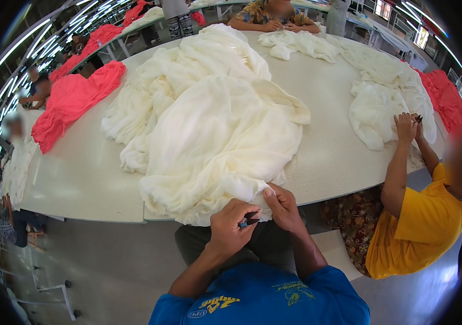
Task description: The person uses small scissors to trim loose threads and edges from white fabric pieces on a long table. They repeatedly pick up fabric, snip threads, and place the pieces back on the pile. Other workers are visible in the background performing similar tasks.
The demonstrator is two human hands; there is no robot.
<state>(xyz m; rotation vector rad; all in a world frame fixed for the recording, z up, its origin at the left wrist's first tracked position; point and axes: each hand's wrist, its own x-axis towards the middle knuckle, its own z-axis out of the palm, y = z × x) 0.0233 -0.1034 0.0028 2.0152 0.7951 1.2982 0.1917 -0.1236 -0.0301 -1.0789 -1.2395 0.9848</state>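
A large heap of cream-white thin fabric (pixel 223 122) lies bunched on the pale table before me, its near end hanging at the table's edge. My left hand (pixel 233 225) is closed around a small pair of thread snips (pixel 249 219) with dark blades, held at the cloth's near edge. Thumb and fingers of my right hand (pixel 283 206) pinch the hem of the same fabric just beside the snips. Both hands are close together above my lap. Whether the fingertips of my left hand also hold cloth is hard to tell.
A co-worker in a yellow shirt (pixel 422 227) sits at the right, handling white fabric (pixel 393 97). Another person (pixel 273 20) works across the table (pixel 320 154). Coral-pink cloth (pixel 78 97) lies at the left, with more (pixel 446 95) at the far right. A wheeled metal frame (pixel 66 298) stands lower left.
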